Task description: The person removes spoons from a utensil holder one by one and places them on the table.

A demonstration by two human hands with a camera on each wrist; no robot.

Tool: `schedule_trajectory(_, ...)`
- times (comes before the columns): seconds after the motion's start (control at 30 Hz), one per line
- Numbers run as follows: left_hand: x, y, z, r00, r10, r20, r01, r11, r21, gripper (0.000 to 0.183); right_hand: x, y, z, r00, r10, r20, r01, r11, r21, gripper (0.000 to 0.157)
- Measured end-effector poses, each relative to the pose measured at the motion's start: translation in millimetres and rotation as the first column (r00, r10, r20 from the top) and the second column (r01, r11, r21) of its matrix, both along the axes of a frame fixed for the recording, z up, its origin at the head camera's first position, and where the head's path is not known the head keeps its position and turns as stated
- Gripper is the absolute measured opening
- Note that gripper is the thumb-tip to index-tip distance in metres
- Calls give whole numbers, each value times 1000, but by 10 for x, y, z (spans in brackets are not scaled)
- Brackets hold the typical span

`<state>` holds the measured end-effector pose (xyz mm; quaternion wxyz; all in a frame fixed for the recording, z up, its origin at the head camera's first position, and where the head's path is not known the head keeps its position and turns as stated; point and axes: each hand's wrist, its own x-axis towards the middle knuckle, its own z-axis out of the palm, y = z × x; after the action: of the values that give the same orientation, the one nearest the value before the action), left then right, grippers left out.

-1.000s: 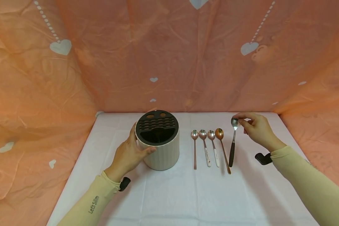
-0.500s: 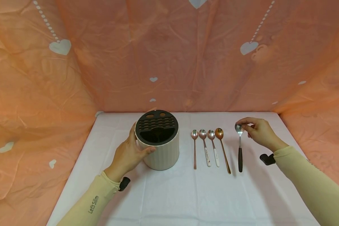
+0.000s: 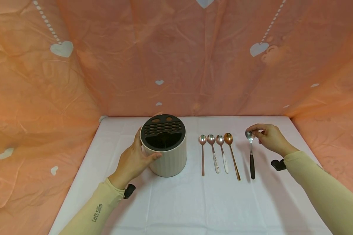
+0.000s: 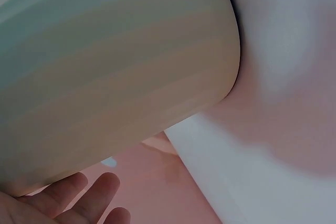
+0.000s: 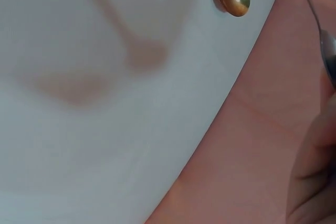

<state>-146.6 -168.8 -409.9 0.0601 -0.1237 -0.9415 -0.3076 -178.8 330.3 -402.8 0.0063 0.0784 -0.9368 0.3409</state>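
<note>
In the head view my left hand holds the near left side of a cream ribbed utensil holder, thumb in front and fingers around the far side. Its black lid has slots and round holes. The holder's wall fills much of the left wrist view. My right hand pinches the bowl of a black-handled spoon, its handle hanging toward me, apart from its shadow on the cloth. Only part of that spoon shows at the right wrist view's edge.
Between holder and right hand lie a rose-gold spoon, two white-handled spoons and a copper-coloured spoon, side by side. White cloth covers the table. Orange sheeting with hearts stands behind and at both sides.
My right hand has carried the black-handled spoon slightly right and toward me, away from the copper-coloured one. Its handle has swung to point more directly at me. The left hand and holder stay put.
</note>
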Motion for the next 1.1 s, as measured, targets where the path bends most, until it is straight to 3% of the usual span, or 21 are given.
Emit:
schedule_trajectory(0.33, 9, -7, -6, 1000, -4, 1, 4, 1000, 3, 115, -49, 19, -63, 998, 6, 64, -6, 1000, 4, 20)
schedule_trajectory(1.1, 3, -8, 6, 1000, 2, 11, -1, 1000, -9, 115, -297, 84, -261, 994, 46, 103, -50, 998, 38, 21)
